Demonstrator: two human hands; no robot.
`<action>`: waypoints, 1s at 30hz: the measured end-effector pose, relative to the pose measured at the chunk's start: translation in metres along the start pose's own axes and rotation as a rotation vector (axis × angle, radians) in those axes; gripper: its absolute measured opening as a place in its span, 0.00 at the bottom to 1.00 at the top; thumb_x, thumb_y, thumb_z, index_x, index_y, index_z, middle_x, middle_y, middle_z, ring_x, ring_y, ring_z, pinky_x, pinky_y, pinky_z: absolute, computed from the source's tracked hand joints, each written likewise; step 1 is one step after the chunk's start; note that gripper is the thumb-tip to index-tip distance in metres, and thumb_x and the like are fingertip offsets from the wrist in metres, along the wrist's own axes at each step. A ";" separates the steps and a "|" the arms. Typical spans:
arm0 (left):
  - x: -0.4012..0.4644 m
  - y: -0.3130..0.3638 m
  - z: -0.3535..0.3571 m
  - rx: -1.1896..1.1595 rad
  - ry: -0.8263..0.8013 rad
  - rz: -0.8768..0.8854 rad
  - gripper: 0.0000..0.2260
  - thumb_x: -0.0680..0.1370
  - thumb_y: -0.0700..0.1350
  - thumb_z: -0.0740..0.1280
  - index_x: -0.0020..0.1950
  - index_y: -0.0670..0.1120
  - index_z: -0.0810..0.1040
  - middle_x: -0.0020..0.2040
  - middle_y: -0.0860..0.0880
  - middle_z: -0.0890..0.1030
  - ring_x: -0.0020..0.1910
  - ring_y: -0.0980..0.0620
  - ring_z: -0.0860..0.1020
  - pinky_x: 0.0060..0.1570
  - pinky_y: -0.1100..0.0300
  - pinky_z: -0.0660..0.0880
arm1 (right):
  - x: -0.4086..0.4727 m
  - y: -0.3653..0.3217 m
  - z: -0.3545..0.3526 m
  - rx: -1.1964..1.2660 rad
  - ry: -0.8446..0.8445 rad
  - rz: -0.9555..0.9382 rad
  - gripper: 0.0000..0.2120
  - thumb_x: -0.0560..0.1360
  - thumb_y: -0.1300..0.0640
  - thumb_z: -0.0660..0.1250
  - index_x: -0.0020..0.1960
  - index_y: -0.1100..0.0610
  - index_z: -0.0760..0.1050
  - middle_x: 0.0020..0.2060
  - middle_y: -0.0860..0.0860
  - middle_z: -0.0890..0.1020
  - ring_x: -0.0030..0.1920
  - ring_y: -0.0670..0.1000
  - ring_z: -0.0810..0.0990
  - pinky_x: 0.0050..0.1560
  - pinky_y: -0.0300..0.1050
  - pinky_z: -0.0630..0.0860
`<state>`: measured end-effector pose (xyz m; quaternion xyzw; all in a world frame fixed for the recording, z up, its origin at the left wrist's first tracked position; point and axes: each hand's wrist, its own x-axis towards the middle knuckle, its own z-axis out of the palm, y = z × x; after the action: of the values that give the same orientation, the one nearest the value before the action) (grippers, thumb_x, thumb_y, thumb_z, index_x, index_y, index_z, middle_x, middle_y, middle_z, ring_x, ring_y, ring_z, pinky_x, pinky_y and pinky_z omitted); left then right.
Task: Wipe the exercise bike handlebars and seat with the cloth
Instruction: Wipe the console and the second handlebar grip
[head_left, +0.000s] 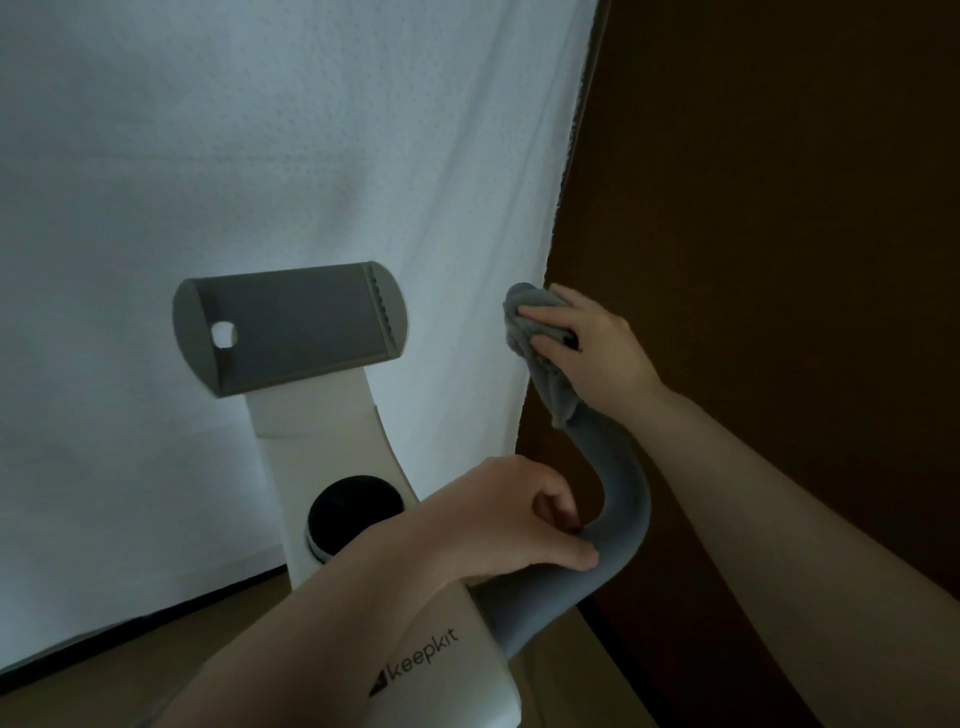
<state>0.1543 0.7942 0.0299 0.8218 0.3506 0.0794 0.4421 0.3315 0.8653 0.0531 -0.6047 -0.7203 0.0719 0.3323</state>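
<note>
Bike frame: the white body (457, 670) marked "keepkit" fills the lower centre of the frame, with a black round knob (353, 506) on its column just above.
Left hand: the left hand (514, 512) reaches in from the lower left; its fingers curl round the grey padded handlebar (623, 499) at the bend, thumb lying along the tube.
Handlebar: it sweeps from the lower centre up toward the right-centre of the frame.
Right hand: the right hand (587, 343) comes in from the right edge; it grips the grey cloth (540, 343) bunched over the upper end of the handlebar.
Tablet holder: a grey cradle (288, 327) tops the column, left of centre.
Backdrop: a white curtain (260, 156) hangs across the upper left; a dark brown wall (779, 208) fills the right.
</note>
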 end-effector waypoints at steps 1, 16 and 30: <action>0.001 0.000 0.000 0.001 0.004 -0.002 0.10 0.72 0.54 0.72 0.51 0.54 0.81 0.44 0.56 0.81 0.42 0.61 0.78 0.44 0.66 0.75 | 0.004 -0.003 0.009 0.031 0.039 -0.004 0.16 0.79 0.57 0.65 0.66 0.48 0.75 0.67 0.46 0.71 0.63 0.42 0.70 0.65 0.34 0.67; 0.004 -0.002 0.002 0.042 0.029 -0.003 0.09 0.70 0.56 0.72 0.48 0.55 0.81 0.44 0.55 0.82 0.42 0.60 0.79 0.48 0.59 0.78 | -0.022 0.012 0.012 0.362 0.037 0.238 0.22 0.78 0.54 0.67 0.70 0.45 0.69 0.64 0.44 0.75 0.62 0.43 0.74 0.56 0.30 0.73; 0.003 -0.002 0.004 0.052 0.052 0.025 0.09 0.71 0.55 0.73 0.47 0.53 0.82 0.43 0.54 0.82 0.43 0.58 0.80 0.48 0.60 0.78 | -0.066 -0.014 -0.012 -0.081 -0.040 0.451 0.18 0.78 0.49 0.65 0.67 0.46 0.73 0.57 0.50 0.80 0.53 0.51 0.78 0.51 0.44 0.77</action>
<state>0.1568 0.7943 0.0254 0.8350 0.3536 0.0970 0.4102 0.3301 0.7979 0.0433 -0.7616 -0.5756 0.1274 0.2691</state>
